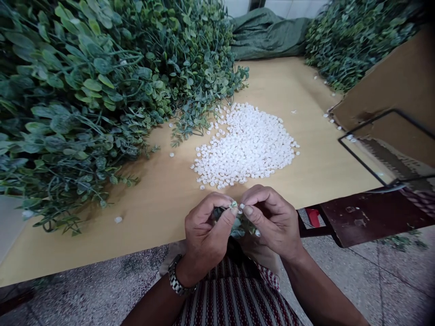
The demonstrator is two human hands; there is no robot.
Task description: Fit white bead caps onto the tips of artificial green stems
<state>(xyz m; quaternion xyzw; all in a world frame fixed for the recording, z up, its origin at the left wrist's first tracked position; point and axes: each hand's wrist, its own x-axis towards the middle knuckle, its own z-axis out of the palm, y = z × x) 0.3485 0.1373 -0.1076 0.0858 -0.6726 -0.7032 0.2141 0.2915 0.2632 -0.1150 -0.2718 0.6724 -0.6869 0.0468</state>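
Note:
My left hand (209,228) pinches a green artificial leaf sprig (238,228) between thumb and forefinger, just off the table's front edge. Close beside it, my right hand (272,219) grips a small white plastic piece (241,206) between thumb and fingertip, near the sprig's tip. Another white piece (257,233) shows under the right hand. Part of the sprig hangs below and behind my fingers, so its full shape is hidden. Right beyond my hands lies a heap of small round white pieces (248,142).
Piles of artificial greenery (118,81) cover the left side, with more greenery (356,40) at the back right. A green cloth bundle (268,34) lies at the back. At right stand a cardboard box (401,90) and a black wire frame (365,124). A dark stool (374,215) sits below.

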